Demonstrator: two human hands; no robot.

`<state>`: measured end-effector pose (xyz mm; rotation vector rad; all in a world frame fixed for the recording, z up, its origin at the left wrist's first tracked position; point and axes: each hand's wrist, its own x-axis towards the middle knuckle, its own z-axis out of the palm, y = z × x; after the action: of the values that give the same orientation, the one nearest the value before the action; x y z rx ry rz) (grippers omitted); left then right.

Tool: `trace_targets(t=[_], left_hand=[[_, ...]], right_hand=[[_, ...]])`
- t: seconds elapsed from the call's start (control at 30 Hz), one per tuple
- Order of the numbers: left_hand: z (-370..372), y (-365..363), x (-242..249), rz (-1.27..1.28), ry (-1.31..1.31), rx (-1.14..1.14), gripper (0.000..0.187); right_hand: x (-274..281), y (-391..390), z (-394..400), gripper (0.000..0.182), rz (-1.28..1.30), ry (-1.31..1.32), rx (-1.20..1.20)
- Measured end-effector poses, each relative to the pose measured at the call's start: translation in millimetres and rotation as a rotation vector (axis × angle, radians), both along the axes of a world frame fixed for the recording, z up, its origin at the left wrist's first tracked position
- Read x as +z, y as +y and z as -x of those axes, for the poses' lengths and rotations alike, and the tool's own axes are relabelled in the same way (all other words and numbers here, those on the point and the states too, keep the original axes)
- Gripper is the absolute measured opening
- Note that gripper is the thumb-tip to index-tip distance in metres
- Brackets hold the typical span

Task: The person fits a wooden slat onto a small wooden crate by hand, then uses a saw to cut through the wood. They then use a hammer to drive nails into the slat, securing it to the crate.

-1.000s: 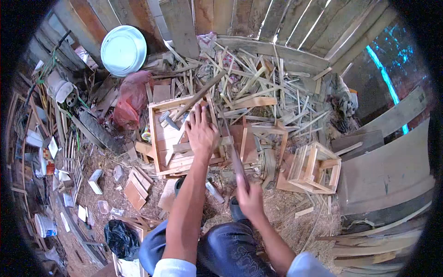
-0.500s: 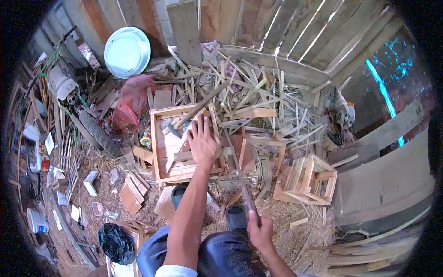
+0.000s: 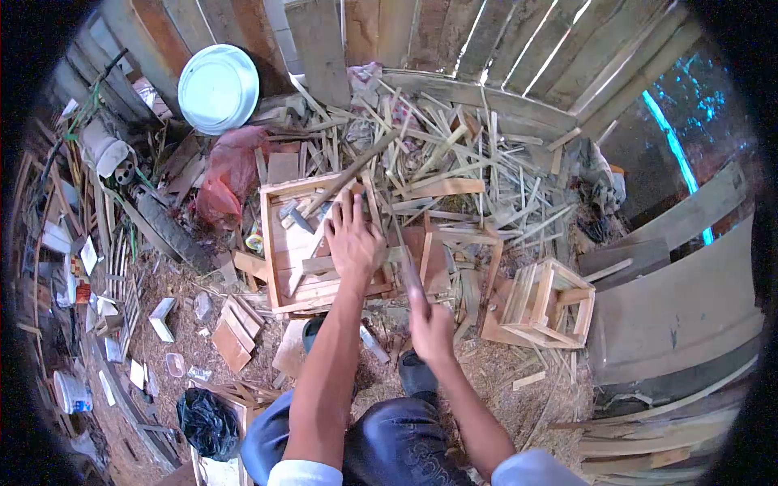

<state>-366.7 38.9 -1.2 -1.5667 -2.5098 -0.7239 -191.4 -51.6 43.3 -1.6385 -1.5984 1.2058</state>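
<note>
My left hand [image 3: 355, 241] presses down, fingers spread, on a wooden piece over the right part of a shallow wooden frame box [image 3: 271, 251]. My right hand [image 3: 432, 330] is wrapped round the handle of a long, narrow saw-like tool [image 3: 404, 257], whose blade points up and away beside the box's right side. Inside the box lie a hammer [image 3: 301, 220] and light wood strips. A long stick [image 3: 356, 168] slants across its top edge. What lies under my left palm is partly hidden.
Scrap wood strips [image 3: 519, 202] pile up behind and to the right. A small wooden crate [image 3: 547, 304] stands at the right. At the left are a red plastic bag [image 3: 231, 174], a pale basin [image 3: 218, 89] and a black bag [image 3: 207, 423] at the lower left.
My right hand has moved up and away from me, carrying the tool forward along the box's right side. My left hand stays at nearly the same place on the wood.
</note>
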Motion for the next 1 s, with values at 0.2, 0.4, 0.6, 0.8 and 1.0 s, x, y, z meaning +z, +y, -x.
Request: trace_targets(t=[0.2, 0.4, 0.6, 0.8, 1.0], left_hand=[[1.3, 2.0, -6.3, 0.026, 0.019, 0.016, 0.061], [3.2, 7.9, 1.6, 0.083, 0.037, 0.018, 0.058], [4.9, 8.4, -14.2, 0.024, 0.064, 0.022, 0.057], [-1.1, 3.0, -4.7, -0.005, 0.046, 0.005, 0.055], [4.2, 7.1, -11.0, 0.046, 0.058, 0.022, 0.059]], right_hand=[[14.3, -69.2, -47.1, 0.048, 0.071, 0.003, 0.027], [25.1, -46.3, -13.0, 0.05, 0.045, -0.021, 0.034], [30.5, -84.7, -64.2, 0.054, 0.059, 0.028, 0.054], [5.8, -16.6, -17.1, 0.055, -0.13, 0.03, 0.076], [36.7, -71.9, -57.4, 0.056, 0.115, 0.025, 0.062]])
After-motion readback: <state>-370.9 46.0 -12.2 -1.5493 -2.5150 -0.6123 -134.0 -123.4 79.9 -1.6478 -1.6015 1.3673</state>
